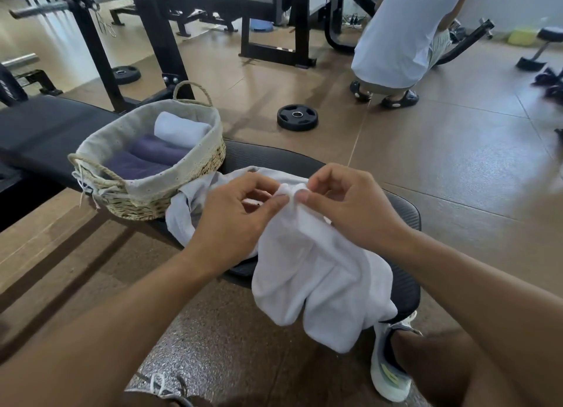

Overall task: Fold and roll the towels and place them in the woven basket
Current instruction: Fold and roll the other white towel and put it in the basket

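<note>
A white towel (316, 272) hangs crumpled over the black bench (405, 215), its lower end drooping past the near edge. My left hand (234, 215) and my right hand (350, 205) both pinch its top edge, thumbs close together. A second pale towel (189, 199) lies bunched behind my left hand, against the basket. The woven basket (195, 166) with a cloth liner stands on the bench to the left. It holds a rolled white towel (179, 129) and two rolled purple towels (152, 154).
A black weight plate (297, 117) lies on the brown floor beyond the bench. Black gym racks (152, 35) stand at the back. A person (399, 35) in pale clothes crouches at the upper right. My shoe (390, 364) is below the bench.
</note>
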### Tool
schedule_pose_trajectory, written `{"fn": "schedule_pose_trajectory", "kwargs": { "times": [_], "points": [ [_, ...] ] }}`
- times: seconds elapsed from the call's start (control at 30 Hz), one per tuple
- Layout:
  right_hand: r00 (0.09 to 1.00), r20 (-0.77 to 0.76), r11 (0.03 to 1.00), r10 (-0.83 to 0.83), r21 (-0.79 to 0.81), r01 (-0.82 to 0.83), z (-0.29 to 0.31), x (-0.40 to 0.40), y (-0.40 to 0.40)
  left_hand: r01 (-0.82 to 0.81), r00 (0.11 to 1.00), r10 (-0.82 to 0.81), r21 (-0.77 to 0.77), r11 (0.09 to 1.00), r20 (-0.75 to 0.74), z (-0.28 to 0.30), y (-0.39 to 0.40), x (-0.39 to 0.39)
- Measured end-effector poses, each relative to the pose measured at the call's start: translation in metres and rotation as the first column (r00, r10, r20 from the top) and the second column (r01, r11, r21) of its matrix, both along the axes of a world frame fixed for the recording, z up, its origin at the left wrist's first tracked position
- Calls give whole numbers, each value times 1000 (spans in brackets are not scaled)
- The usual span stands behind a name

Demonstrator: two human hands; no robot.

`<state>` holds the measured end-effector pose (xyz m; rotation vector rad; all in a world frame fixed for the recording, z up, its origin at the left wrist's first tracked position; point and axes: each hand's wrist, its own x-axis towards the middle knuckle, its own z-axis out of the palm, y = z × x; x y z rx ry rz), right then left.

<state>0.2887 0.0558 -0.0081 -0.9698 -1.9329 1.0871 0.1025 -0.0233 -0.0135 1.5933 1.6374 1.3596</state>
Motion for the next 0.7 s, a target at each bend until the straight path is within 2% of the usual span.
{"fn": "schedule_pose_trajectory", "kwargs": {
  "times": [0.1, 0.2, 0.27, 0.37, 0.47, 0.53, 0.63, 0.7],
  "points": [
    [995, -10, 995, 103, -7, -103, -3, -4, -4, 37, 995, -33, -31, 999, 97, 2, -2, 5],
    [985, -16, 985, 173, -19, -173, -3, -5, -4, 37, 992, -30, -56, 998, 125, 0, -2, 3],
    [984, -8, 984, 178, -21, -178, -2, -4, -5, 35, 997, -31, -50, 998, 74, -3, -1, 0],
    [982, 87, 986, 167, 5, -168, 2, -2, -8, 2, 994, -2, 6, 1000, -113, -3, -2, 0],
    [928, 352, 980, 124, 104, -171, 6, 1, -11, -68, 984, 84, 102, 992, -159, 1, -3, 0],
    [876, 472, 978, 97, 119, -172, 8, 6, -9, -159, 971, 183, 159, 974, -151, 5, -2, -3],
    [815, 577, 985, 49, 105, -133, 6, 15, 2, -371, 915, 396, 229, 900, -75, 14, 3, -21],
    [811, 582, 991, -62, 129, -17, 6, 22, 13, -491, 863, 505, 221, 843, -7, 19, 7, -39]
  ]
}}
